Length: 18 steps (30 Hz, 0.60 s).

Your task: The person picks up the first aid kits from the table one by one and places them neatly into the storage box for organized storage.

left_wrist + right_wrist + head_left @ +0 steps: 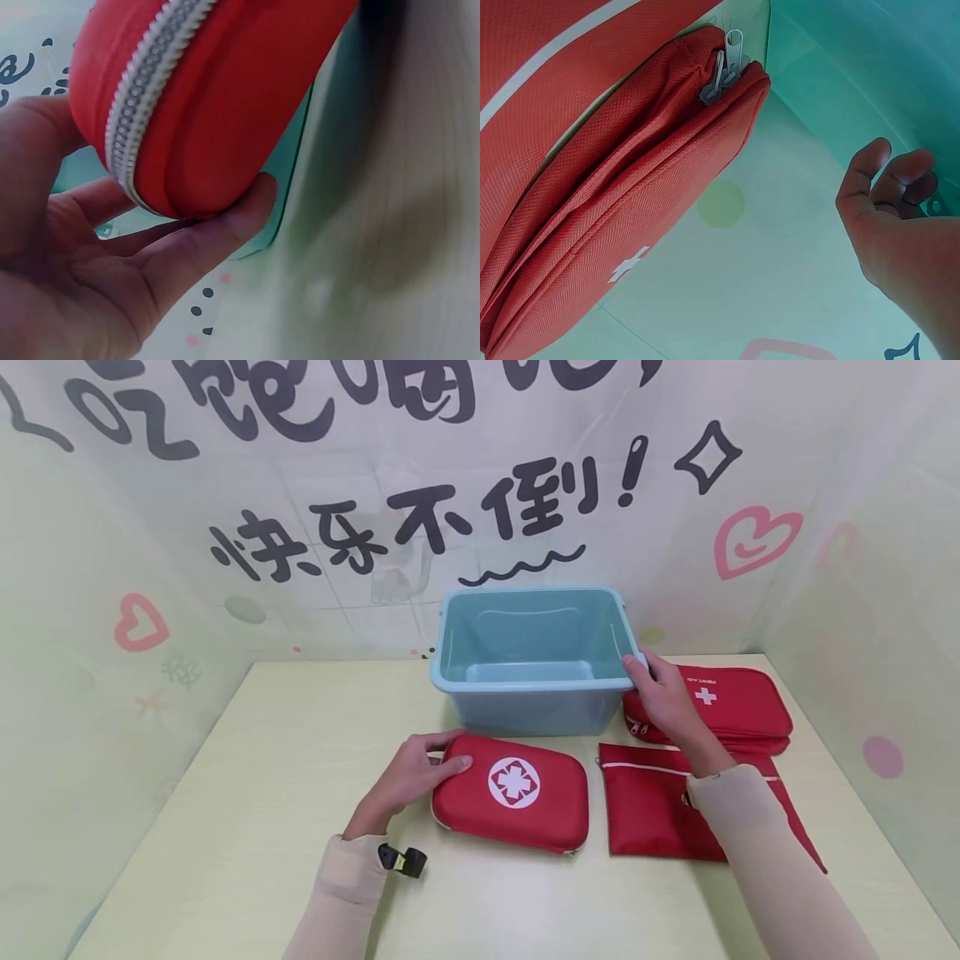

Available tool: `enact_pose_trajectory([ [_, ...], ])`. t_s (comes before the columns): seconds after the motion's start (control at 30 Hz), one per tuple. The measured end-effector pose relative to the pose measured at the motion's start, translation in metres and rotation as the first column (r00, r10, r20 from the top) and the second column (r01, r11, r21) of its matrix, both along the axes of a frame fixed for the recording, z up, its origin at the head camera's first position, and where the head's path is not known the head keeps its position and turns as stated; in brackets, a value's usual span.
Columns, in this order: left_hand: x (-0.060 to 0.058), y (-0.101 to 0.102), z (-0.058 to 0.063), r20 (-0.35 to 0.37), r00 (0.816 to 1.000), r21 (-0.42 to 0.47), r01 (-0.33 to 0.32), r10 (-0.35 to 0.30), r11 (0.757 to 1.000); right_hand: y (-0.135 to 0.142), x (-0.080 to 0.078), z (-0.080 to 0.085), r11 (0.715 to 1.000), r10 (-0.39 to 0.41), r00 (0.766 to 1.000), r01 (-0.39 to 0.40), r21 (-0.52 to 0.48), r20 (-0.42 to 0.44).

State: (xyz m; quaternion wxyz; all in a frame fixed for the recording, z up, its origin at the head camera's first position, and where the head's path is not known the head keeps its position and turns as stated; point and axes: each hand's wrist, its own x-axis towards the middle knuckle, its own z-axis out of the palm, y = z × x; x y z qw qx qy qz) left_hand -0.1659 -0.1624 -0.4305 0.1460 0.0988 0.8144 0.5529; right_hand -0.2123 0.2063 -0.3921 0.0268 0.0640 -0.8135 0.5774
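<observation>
My left hand [408,770] grips the left end of a red hard-shell first aid case [551,789] with a white round emblem. In the left wrist view the thumb and fingers lie round the rounded end of the case [232,97], beside its silver zipper [142,90]. My right hand [666,697] holds the right rim of a light blue plastic bin [525,712], which stands behind the case with its open top showing a bare floor. From the right wrist, that hand [892,232] shows curled fingers at the bin wall [855,67].
A red zipped first aid bag [738,706] with a white cross sits right of the bin. In front of it lies a flat red pouch [648,818] with a white zipper, partly under my right forearm. A printed wall sheet [360,610] rises behind the pale table [247,793].
</observation>
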Motion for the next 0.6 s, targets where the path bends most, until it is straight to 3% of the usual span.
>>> enact_pose_trajectory([
  [0.23,0.007,-0.003,0.016,0.014,0.999,0.081,0.029,-0.030,0.996,0.000,0.000,0.001,1.000,-0.013,1.000,0.013,0.012,0.010],
  [0.6,0.020,-0.001,0.046,0.035,0.998,0.136,0.044,-0.050,0.990,0.000,0.000,-0.001,1.000,-0.012,1.000,0.012,0.005,0.013],
])
